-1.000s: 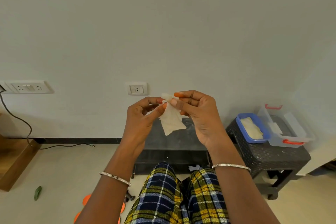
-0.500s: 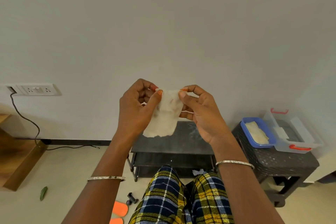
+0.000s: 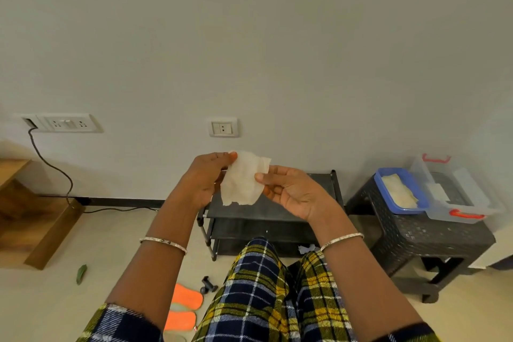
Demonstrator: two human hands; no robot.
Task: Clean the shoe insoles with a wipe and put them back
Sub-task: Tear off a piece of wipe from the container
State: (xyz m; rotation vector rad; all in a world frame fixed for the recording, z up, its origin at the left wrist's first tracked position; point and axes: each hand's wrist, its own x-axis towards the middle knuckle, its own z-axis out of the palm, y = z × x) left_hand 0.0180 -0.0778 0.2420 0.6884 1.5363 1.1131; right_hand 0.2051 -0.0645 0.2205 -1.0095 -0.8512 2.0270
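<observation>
One wipe (image 3: pixel 244 182) is held up before the wall between two hands. Its upper left corner is pinched by the left hand (image 3: pixel 205 180), thumb against fingertips. Its right edge is pinched by the right hand (image 3: pixel 294 191), with the thumb on the front and the other fingers curled behind. One bangle (image 3: pixel 163 243) is worn on each wrist. Two orange insoles (image 3: pixel 185 296) are seen on the floor beside the left knee, with one small dumbbell (image 3: pixel 208 284) near them. One black rack (image 3: pixel 277 219) stands by the wall. To its right, one stool (image 3: pixel 416 233) bears one blue tray (image 3: pixel 379 183) and one clear box (image 3: pixel 466 203). Two sockets (image 3: pixel 223 128) are set in the wall.
</observation>
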